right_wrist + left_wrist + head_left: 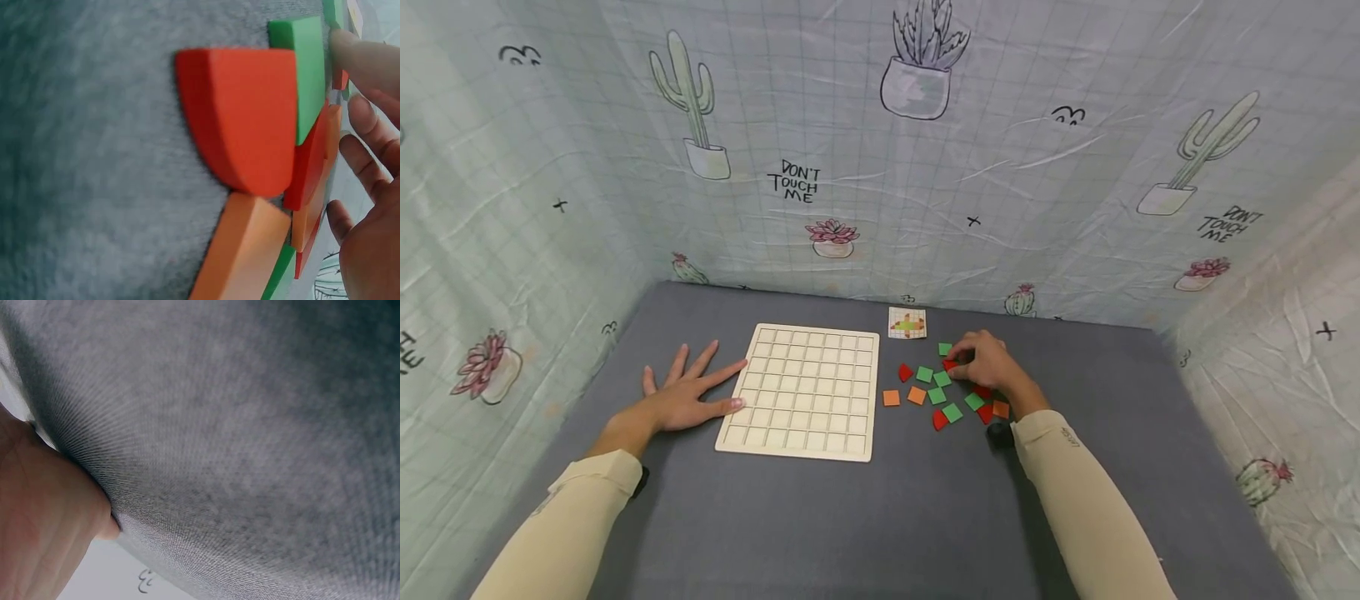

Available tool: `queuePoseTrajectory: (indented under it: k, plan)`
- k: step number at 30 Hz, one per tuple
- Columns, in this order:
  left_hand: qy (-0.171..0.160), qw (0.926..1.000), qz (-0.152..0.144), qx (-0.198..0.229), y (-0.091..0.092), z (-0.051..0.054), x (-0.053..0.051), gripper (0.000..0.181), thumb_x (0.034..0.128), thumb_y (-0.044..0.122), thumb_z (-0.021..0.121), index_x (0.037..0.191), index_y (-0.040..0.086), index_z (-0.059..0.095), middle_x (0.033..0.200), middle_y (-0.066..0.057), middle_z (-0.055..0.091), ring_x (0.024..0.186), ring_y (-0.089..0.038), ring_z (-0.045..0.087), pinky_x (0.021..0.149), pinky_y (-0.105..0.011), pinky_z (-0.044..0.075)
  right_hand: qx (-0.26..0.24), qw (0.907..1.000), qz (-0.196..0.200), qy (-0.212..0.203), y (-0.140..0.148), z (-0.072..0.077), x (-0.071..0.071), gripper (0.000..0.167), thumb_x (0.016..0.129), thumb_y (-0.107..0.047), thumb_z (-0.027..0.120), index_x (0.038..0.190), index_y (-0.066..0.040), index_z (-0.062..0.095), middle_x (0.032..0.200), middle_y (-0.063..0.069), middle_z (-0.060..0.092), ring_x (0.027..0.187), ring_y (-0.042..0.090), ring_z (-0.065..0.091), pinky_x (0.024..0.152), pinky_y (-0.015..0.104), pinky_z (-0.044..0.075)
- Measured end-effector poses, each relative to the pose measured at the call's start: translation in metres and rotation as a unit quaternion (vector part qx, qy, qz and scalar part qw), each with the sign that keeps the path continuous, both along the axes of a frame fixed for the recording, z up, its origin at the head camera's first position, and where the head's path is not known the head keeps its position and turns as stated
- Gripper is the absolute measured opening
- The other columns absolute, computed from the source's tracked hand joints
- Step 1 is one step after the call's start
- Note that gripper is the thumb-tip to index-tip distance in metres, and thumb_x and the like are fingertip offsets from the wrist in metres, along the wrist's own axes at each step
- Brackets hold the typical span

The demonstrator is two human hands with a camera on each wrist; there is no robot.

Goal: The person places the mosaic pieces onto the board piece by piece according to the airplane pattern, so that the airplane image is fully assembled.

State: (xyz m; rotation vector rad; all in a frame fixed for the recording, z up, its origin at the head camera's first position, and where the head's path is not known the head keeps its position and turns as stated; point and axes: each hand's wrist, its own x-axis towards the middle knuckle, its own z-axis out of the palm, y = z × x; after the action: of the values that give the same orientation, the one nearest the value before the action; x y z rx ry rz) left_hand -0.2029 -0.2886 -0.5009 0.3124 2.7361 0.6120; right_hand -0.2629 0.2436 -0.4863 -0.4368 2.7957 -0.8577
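One board [799, 392]: pale, marked out in a grid; lies flat on the grey table [925, 525], a little left of the middle, just right of the left hand [681, 402].
Left hand: fingers straight and spread, holding nothing; the tips of forefinger and thumb touch the board's left edge.
Right hand [988, 364]: fingers bent, thumb and forefinger pinching a red piece [950, 365] towards the far side of the scatter, well right of the board.
Red pieces: curved along one side; one lies at the left of the scatter, one at the near side, others at the right by the wrist.
Green pieces [925, 374]: four-sided, mostly through the middle, one at the far end just left of the right hand.
Orange pieces [891, 398]: four-sided; two at the left, one at the right near the right sleeve [1078, 492].
Card [907, 323]: small, with a coloured pattern; beyond the pieces, near the board's far right corner.
Cloth [760, 100]: hangs far, left and right, printed with potted cacti and "Don't touch me".
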Motion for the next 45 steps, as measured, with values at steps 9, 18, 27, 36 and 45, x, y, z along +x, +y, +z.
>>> queuePoseTrajectory:
  k: [9,18,27,36,45]
  plan:
    - [-0.013,0.9996,-0.001,-0.024,0.006,0.006,0.001,0.083,0.0928,0.076,0.056,0.164,0.041,0.030,0.178,-0.011,-0.005,0.158,-0.055,-0.019,0.105,-0.085,-0.024,0.020,0.9998,-0.002,0.007,0.001,0.002,0.003,0.015,0.089,-0.020,0.084,0.099,-0.011,0.081,0.114,0.013,0.074,0.122,0.038,0.055,0.115,0.068,0.029]
    - [-0.011,0.9995,-0.003,-0.030,0.006,0.009,0.000,0.083,0.0939,0.074,0.057,0.164,0.038,0.031,0.178,-0.013,-0.004,0.157,-0.057,-0.018,0.105,-0.087,-0.022,-0.017,0.9994,-0.020,-0.021,0.001,0.008,0.009,0.027,0.094,-0.019,0.078,0.114,0.000,0.077,0.108,0.016,0.075,0.093,0.024,0.068,0.082,0.041,0.059]
    - [-0.004,0.9998,0.003,-0.017,0.002,0.005,-0.001,0.082,0.0931,0.075,0.058,0.163,0.043,0.031,0.178,-0.012,-0.004,0.158,-0.055,-0.019,0.106,-0.085,-0.025,-0.023,0.9996,-0.010,-0.010,-0.010,0.012,0.012,0.028,0.094,-0.025,0.078,0.112,-0.003,0.078,0.108,0.014,0.075,0.094,0.025,0.067,0.080,0.039,0.059]
    - [-0.012,0.9994,-0.010,-0.030,0.006,0.007,0.002,0.082,0.0940,0.076,0.055,0.164,0.041,0.030,0.178,-0.013,-0.004,0.158,-0.056,-0.017,0.105,-0.087,-0.023,-0.047,0.9988,-0.004,-0.010,-0.023,0.016,0.018,0.025,0.093,-0.024,0.080,0.109,-0.006,0.080,0.108,0.011,0.073,0.093,0.022,0.066,0.078,0.036,0.057]
    - [-0.011,0.9994,-0.009,-0.031,0.005,0.011,0.002,0.082,0.0951,0.074,0.056,0.164,0.039,0.030,0.178,-0.013,-0.004,0.158,-0.056,-0.017,0.105,-0.087,-0.022,-0.067,0.9976,0.009,-0.009,-0.034,0.015,0.020,0.022,0.092,-0.021,0.081,0.107,-0.005,0.080,0.099,0.010,0.073,0.082,0.017,0.063,0.068,0.031,0.055]
